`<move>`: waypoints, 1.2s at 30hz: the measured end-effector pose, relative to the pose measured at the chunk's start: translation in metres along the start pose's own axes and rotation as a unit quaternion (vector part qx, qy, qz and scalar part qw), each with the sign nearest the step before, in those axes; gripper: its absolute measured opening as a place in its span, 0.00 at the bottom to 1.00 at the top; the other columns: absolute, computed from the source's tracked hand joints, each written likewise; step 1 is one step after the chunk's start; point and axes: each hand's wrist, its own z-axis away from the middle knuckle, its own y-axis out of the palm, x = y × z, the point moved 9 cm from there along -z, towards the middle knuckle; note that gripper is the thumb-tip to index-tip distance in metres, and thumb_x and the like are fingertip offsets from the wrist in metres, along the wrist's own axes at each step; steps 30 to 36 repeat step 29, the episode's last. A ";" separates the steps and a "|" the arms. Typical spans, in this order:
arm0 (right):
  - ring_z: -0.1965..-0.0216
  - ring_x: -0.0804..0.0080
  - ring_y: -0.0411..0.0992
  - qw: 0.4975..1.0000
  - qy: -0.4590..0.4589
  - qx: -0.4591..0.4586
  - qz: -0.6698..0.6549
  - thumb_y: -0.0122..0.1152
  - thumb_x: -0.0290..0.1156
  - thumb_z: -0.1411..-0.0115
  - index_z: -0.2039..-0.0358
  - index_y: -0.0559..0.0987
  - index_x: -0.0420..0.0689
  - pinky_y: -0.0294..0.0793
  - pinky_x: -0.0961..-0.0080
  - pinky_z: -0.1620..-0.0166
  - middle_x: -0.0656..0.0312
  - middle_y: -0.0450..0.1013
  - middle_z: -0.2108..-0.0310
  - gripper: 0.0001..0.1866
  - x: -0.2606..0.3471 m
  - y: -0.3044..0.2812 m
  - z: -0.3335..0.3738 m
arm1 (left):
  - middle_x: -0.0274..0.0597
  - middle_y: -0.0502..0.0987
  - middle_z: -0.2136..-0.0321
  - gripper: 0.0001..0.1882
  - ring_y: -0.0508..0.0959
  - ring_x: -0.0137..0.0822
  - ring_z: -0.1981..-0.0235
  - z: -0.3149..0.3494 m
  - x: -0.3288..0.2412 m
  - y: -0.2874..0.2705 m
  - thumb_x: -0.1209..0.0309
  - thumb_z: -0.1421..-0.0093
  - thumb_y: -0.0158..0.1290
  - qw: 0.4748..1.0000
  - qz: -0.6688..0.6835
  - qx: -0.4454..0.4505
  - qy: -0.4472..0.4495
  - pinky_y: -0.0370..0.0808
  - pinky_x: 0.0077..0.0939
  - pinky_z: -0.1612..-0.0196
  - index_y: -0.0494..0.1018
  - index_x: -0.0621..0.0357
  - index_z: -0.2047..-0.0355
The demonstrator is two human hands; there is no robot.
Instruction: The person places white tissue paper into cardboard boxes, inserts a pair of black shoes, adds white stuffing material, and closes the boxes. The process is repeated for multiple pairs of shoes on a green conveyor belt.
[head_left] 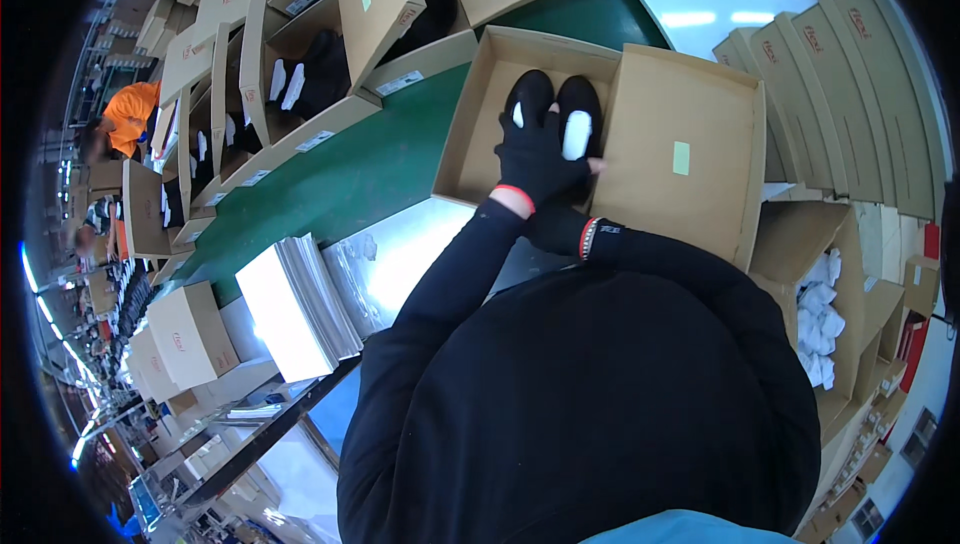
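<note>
A pair of black shoes lies side by side in an open brown cardboard shoebox (465,144). White paper pieces show in the openings of the left shoe (534,89) and the right shoe (578,94). My left hand (540,156), in a black fingerless glove, grips the pair across the heel end, fingers over the left shoe and a bare fingertip beside the right one. My right hand (555,231), gloved too, is at the box's near edge, partly beneath my left hand; its fingers are hidden. The box lid (685,159) lies opened to the right, with a pale green sticker inside.
Several open shoeboxes (330,129) with black shoes line the green surface (340,189) at left. A white paper stack (300,309) lies at the near left. Closed boxes (815,94) stand at right, above a carton of crumpled white paper (820,329). A person in orange (130,116) is far left.
</note>
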 end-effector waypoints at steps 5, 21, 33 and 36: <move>0.58 0.53 0.73 0.975 0.153 0.160 -0.015 0.45 0.36 0.36 0.46 0.71 0.47 0.71 0.59 0.55 0.49 0.73 0.57 0.19 0.006 0.007 0.016 | 0.55 0.60 0.43 0.40 0.68 0.59 0.49 0.008 0.013 0.013 0.51 0.60 0.63 0.999 0.028 0.041 0.012 0.70 0.49 0.49 0.68 0.58 0.49; 0.76 0.50 0.74 0.952 -0.037 0.202 0.227 0.55 0.34 0.43 0.37 0.58 0.48 0.73 0.54 0.71 0.48 0.75 0.71 0.33 0.014 0.044 0.052 | 0.49 0.62 0.48 0.34 0.72 0.46 0.55 0.277 0.197 -0.205 0.61 0.57 0.66 0.923 0.222 -0.280 -0.146 0.70 0.37 0.54 0.69 0.59 0.50; 0.69 0.46 0.75 0.957 -0.092 0.195 0.192 0.57 0.33 0.44 0.37 0.59 0.51 0.74 0.55 0.65 0.43 0.75 0.68 0.34 0.017 0.054 0.044 | 0.56 0.46 0.34 0.37 0.60 0.58 0.39 0.336 0.280 -0.061 0.57 0.50 0.60 0.934 0.103 -0.215 -0.264 0.61 0.46 0.40 0.62 0.51 0.40; 0.69 0.46 0.75 0.957 -0.092 0.195 0.192 0.57 0.33 0.44 0.37 0.59 0.51 0.74 0.55 0.65 0.43 0.75 0.68 0.34 0.017 0.054 0.044 | 0.56 0.46 0.34 0.37 0.60 0.58 0.39 0.336 0.280 -0.061 0.57 0.50 0.60 0.934 0.103 -0.215 -0.264 0.61 0.46 0.40 0.62 0.51 0.40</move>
